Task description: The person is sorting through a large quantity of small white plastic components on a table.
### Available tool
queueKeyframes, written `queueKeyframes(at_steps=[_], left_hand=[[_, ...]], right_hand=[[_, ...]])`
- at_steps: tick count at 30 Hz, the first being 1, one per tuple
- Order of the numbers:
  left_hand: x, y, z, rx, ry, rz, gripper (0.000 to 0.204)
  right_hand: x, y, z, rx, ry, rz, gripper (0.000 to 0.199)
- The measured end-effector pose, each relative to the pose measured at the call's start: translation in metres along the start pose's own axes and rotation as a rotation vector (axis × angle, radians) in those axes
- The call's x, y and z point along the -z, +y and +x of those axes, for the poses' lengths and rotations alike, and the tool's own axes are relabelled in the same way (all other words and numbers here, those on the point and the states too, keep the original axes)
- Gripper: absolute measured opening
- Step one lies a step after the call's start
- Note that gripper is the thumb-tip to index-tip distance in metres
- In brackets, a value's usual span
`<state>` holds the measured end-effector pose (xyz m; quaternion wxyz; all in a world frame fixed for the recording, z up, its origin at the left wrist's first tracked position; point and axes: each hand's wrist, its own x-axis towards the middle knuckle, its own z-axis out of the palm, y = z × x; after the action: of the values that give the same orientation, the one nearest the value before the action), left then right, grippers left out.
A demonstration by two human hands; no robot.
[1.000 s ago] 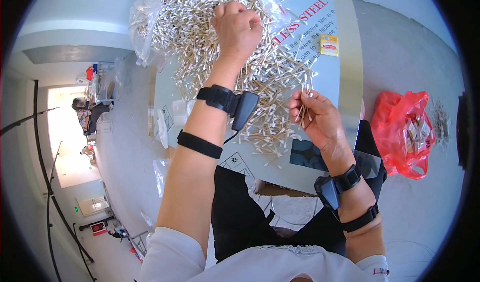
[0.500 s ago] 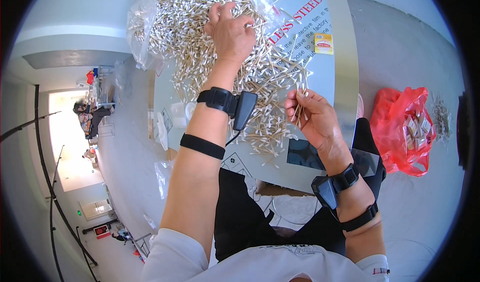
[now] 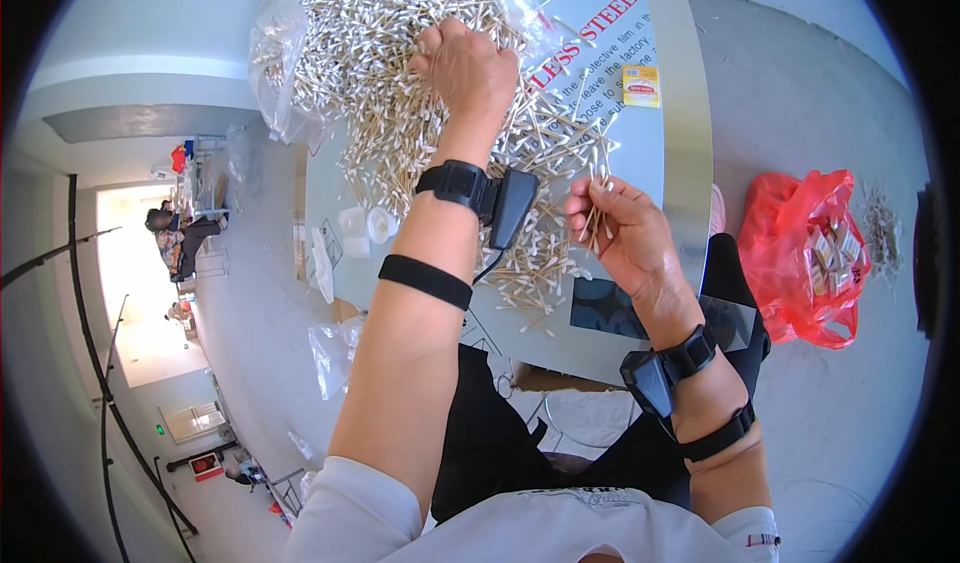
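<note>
A big heap of cotton swabs [image 3: 370, 93], with pale sticks and white tips, spreads over the table [image 3: 520, 341]. My left hand [image 3: 470, 75] lies on the heap with its fingers curled down among the swabs; exactly how many they close on is hidden. To the right, my right hand [image 3: 630, 225] is raised near the heap's edge. Its thumb and fingers pinch a small bunch of cotton swabs [image 3: 598, 198], tips pointing up and down. A clear plastic bag [image 3: 275, 73] lies along the heap's left side.
A small yellow packet [image 3: 641, 86] lies on the table's right part. Clear round containers [image 3: 365, 225] stand left of my left wrist, and a dark film sheet [image 3: 603, 308] lies at the near edge. On the floor, a red plastic bag [image 3: 790, 253] holds small packs. People [image 3: 185, 235] sit far left.
My left hand has turned and shifted slightly right, its spread fingers now curled into the heap. The left forearm swung right, uncovering more of the containers. My right hand keeps its bunch nearly still.
</note>
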<state>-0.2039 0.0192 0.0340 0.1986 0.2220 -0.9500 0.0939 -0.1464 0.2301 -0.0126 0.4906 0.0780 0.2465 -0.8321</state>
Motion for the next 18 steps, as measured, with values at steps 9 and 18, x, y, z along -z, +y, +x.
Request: queueKeyframes(at_steps=[9, 18], left_hand=[[-0.006, 0.004, -0.004, 0.186, -0.011, -0.131, 0.012], [-0.017, -0.003, 0.0, -0.041, 0.116, 0.097, 0.01]], right_hand=[[0.005, 0.0, 0.0, 0.001, 0.008, 0.007, 0.019], [0.001, 0.001, 0.001, -0.007, 0.008, 0.0, 0.019]])
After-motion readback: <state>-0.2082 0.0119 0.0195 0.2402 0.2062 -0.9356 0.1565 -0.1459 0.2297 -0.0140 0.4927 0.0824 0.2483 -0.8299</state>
